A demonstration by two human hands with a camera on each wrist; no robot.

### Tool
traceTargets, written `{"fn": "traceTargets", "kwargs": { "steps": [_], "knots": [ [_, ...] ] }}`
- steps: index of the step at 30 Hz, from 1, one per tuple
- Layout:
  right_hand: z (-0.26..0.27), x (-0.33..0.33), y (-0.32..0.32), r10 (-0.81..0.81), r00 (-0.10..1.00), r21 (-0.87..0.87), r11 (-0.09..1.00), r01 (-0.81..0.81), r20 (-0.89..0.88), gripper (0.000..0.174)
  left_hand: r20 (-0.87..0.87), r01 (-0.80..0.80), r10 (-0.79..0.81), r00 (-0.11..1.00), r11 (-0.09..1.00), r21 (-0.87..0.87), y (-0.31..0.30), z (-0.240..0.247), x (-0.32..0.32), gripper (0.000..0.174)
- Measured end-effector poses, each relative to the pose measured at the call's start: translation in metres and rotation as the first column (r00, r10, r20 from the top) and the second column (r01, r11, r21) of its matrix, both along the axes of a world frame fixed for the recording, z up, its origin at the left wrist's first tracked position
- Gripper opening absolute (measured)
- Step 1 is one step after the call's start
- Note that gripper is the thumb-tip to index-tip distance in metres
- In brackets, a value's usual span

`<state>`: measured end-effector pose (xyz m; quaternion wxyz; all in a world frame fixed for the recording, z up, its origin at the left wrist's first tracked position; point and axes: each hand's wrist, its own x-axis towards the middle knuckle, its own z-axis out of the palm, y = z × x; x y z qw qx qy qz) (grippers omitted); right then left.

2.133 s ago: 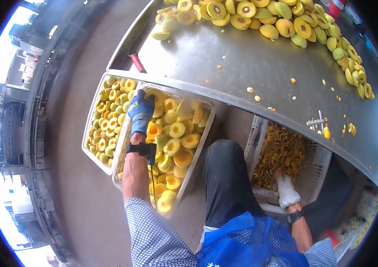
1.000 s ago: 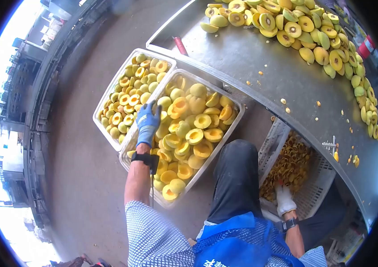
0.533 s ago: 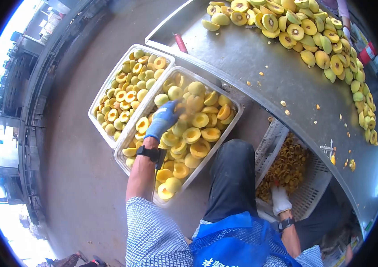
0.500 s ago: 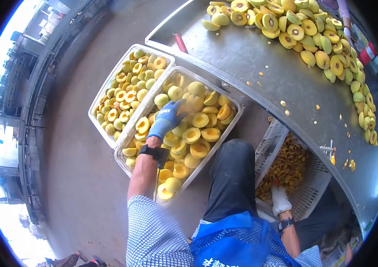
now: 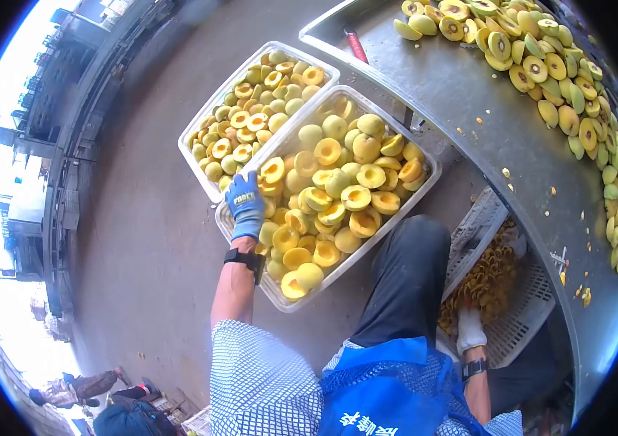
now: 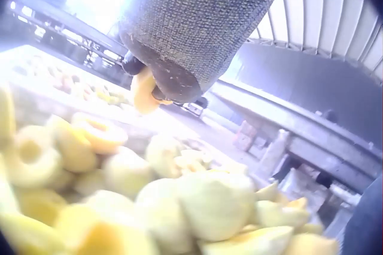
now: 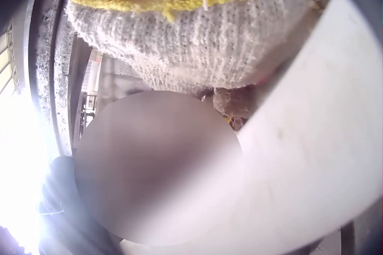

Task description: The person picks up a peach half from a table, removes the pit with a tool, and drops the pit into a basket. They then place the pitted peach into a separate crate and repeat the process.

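Note:
The left hand, in a blue glove, is over the left rim of the larger white crate, which holds many yellow fruit halves. In the left wrist view its dark fingertips pinch an orange-yellow fruit piece above the pale halves. The right hand, in a white knitted glove, reaches down into a crate of thin yellow-brown pieces. Its fingers are hidden there. Only the glove's back and yellow cuff show clearly in the right wrist view.
A second white crate of smaller halves adjoins the larger one. The metal table carries a long heap of fruit halves, a red-handled tool and scattered bits. The person's knee is between the crates; people are at lower left.
The left hand has moved from among the halves in the larger crate to its left rim. The head view has shifted, moving crates and table rightward. The right hand stays in its crate.

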<state>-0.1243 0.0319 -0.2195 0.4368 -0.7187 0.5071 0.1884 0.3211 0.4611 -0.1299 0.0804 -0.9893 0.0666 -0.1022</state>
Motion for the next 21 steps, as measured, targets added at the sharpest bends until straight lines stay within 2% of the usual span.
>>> {"fn": "traceTargets", "kwargs": {
  "steps": [1,3,6,7,8,9,10,11,12,14,16,18,20,21],
  "knots": [
    [-0.003,-0.003,-0.002,-0.043,0.999,0.048,0.998,0.042,0.015,0.046,-0.033,-0.008,0.007,0.999,1.0,-0.006,0.013,-0.011,-0.009,0.03],
    [0.026,0.014,0.005,-0.137,0.99,0.144,0.981,0.132,0.026,0.046,-0.111,-0.018,0.016,0.994,1.0,-0.016,0.034,-0.027,-0.029,0.038],
    [-0.007,0.004,-0.007,0.029,0.999,0.057,0.998,-0.03,0.015,0.05,-0.201,0.012,-0.037,0.979,0.993,-0.121,0.059,-0.033,-0.035,0.051],
    [-0.023,-0.001,-0.013,0.091,0.996,0.032,0.995,-0.092,0.008,0.052,-0.292,-0.006,-0.03,0.956,0.992,-0.122,0.069,-0.042,-0.031,0.055],
    [-0.033,-0.01,-0.014,0.147,0.989,0.013,0.989,-0.146,-0.005,0.055,-0.222,0.051,-0.086,0.971,0.986,-0.161,0.074,-0.052,-0.034,0.054],
    [-0.031,-0.018,-0.015,0.132,0.991,0.021,0.991,-0.132,-0.015,0.056,-0.289,0.038,-0.079,0.954,0.989,-0.146,0.072,-0.048,-0.039,0.052],
    [-0.028,-0.026,-0.015,0.118,0.993,0.028,0.993,-0.117,-0.026,0.058,-0.326,0.032,-0.074,0.943,0.991,-0.133,0.064,-0.03,-0.034,0.051],
    [-0.03,-0.013,-0.014,0.03,1.0,0.063,0.998,-0.03,-0.006,0.058,-0.456,0.017,0.003,0.89,0.999,0.039,0.042,0.006,-0.025,0.047],
    [-0.015,-0.003,-0.007,-0.016,1.0,0.081,0.997,0.017,-0.012,0.058,-0.386,0.089,-0.135,0.912,0.987,-0.134,0.026,0.02,-0.018,0.046],
    [0.016,0.019,0.007,-0.111,0.994,0.115,0.987,0.113,-0.026,0.058,-0.213,0.237,-0.364,0.907,0.858,-0.457,-0.008,0.029,-0.014,0.045],
    [0.05,0.032,0.018,-0.185,0.976,0.162,0.966,0.202,-0.112,0.058,-0.208,0.471,-0.578,0.789,0.787,-0.398,-0.063,0.038,-0.026,0.052],
    [0.04,0.024,0.018,-0.113,0.994,0.074,0.991,0.112,0.007,0.052,-0.298,0.517,-0.585,0.754,0.809,-0.281,-0.097,0.034,-0.04,0.06],
    [0.038,0.016,0.013,-0.09,0.995,0.02,0.996,0.089,0.05,0.052,-0.259,0.472,-0.545,0.798,0.831,-0.295,-0.092,0.018,-0.039,0.067],
    [0.063,0.028,0.02,-0.109,0.993,0.018,0.994,0.109,0.037,0.054,-0.28,0.456,-0.514,0.811,0.854,-0.25,-0.089,0.015,-0.04,0.068]
  ]
}}
